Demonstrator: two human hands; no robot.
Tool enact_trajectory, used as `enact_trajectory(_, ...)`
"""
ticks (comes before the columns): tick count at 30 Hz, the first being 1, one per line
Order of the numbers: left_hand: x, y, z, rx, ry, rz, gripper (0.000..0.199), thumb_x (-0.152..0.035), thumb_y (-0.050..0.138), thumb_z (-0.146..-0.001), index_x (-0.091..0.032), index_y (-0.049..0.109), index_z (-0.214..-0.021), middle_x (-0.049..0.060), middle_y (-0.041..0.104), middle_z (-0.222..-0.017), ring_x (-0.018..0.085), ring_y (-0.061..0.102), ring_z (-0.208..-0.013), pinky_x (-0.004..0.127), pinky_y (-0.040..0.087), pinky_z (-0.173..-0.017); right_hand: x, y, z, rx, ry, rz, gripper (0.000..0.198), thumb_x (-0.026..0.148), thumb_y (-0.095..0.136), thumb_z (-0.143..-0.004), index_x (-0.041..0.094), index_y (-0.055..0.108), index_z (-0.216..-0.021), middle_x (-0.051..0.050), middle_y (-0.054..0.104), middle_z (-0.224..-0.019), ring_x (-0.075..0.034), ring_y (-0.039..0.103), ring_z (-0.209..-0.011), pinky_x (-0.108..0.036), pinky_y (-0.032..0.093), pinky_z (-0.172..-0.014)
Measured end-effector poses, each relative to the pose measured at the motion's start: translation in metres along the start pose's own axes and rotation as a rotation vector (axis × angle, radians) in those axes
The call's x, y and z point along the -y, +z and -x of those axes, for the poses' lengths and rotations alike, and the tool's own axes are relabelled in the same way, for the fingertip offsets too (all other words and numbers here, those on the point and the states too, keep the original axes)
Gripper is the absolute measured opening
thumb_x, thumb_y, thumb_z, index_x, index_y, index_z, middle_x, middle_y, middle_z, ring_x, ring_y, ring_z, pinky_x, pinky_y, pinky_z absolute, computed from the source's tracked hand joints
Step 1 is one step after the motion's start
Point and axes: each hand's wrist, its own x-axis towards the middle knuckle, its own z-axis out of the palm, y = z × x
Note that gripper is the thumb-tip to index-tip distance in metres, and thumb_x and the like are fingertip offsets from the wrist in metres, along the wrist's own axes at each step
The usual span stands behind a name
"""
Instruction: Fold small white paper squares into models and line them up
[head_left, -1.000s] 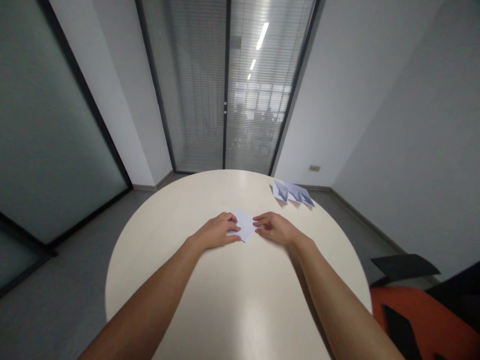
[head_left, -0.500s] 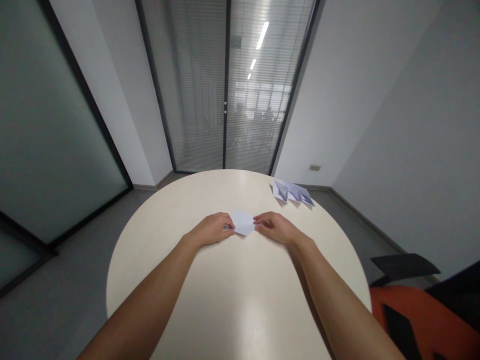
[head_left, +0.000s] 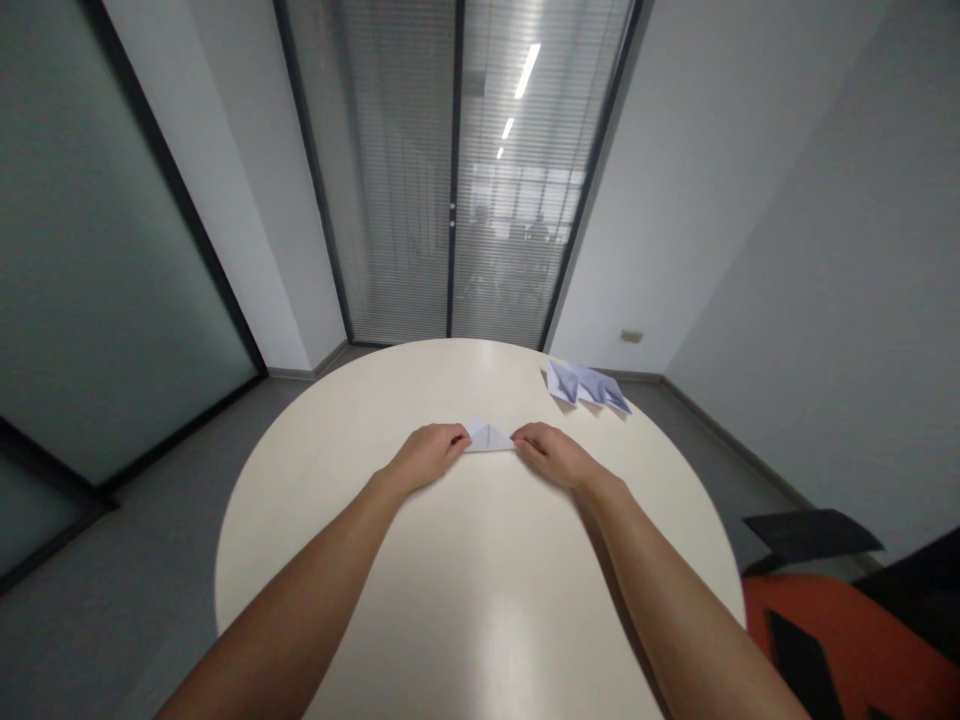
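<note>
Between my hands, over the middle of the round table [head_left: 480, 560], is a small white sheet of paper [head_left: 489, 438]. It is folded into a low triangle with a straight edge toward me and a crease up its centre. My left hand [head_left: 433, 450] pinches its left corner between thumb and fingers. At the opposite corner, my right hand [head_left: 551, 450] closes on the paper in the same way. The fingertips cover both corners.
Several folded white paper pieces [head_left: 586, 386] lie side by side near the table's far right edge. An orange chair [head_left: 847, 640] with black armrests stands at the lower right. Beyond the table is a glass partition [head_left: 450, 200] with blinds.
The paper has gone from a flat many-sided shape to a triangle with its near edge straight. Both hands have tightened from looser fingers to a pinch at its corners.
</note>
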Motion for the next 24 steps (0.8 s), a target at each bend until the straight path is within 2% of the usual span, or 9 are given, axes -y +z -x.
enact_trajectory(6,-0.001,0.007,-0.002,-0.060,-0.096,-0.009,0.028,-0.035,0.048,-0.099,-0.024,0.073,-0.104,0.005,0.077,-0.097,0.021,0.069,-0.085,0.029,0.047,-0.077,-0.003,0.007,-0.003,-0.033,0.031,0.037,0.027,0.026,0.047,-0.098,0.016,0.071,-0.093,-0.009,0.072,-0.093,-0.020,0.063,-0.086,-0.029,0.045,-0.079)
enact_trajectory(11,-0.001,0.014,-0.002,-0.080,-0.152,0.019,0.030,-0.026,0.054,-0.096,-0.023,0.068,-0.121,0.006,0.074,-0.117,0.022,0.070,-0.098,0.031,0.050,-0.087,-0.001,0.012,-0.007,-0.038,0.030,0.039,0.027,0.025,0.049,-0.096,0.017,0.075,-0.098,-0.008,0.075,-0.095,-0.021,0.064,-0.087,-0.029,0.045,-0.079)
enact_trajectory(15,0.000,0.019,-0.001,-0.072,-0.124,0.031,0.042,-0.022,0.056,-0.094,-0.020,0.057,-0.136,0.009,0.067,-0.131,0.024,0.066,-0.110,0.035,0.050,-0.096,-0.001,0.014,-0.008,-0.050,0.043,0.024,0.028,0.023,0.051,-0.095,0.018,0.074,-0.110,-0.008,0.075,-0.103,-0.020,0.066,-0.087,-0.030,0.048,-0.079)
enact_trajectory(18,0.002,0.023,0.000,-0.079,-0.085,0.015,0.043,-0.022,0.057,-0.093,-0.020,0.056,-0.136,0.009,0.064,-0.134,0.024,0.062,-0.119,0.037,0.047,-0.103,-0.002,0.017,-0.008,-0.081,0.049,0.040,0.032,0.023,0.054,-0.094,0.018,0.071,-0.120,-0.011,0.074,-0.108,-0.022,0.066,-0.092,-0.033,0.050,-0.084)
enact_trajectory(24,0.005,0.029,-0.001,-0.066,0.006,-0.017,0.038,-0.018,0.052,-0.094,-0.019,0.062,-0.131,0.008,0.062,-0.136,0.023,0.057,-0.123,0.037,0.045,-0.108,-0.003,0.026,-0.009,-0.087,-0.125,0.067,0.040,0.012,0.050,-0.091,0.019,0.069,-0.126,-0.012,0.068,-0.129,-0.025,0.060,-0.119,-0.042,0.046,-0.106)
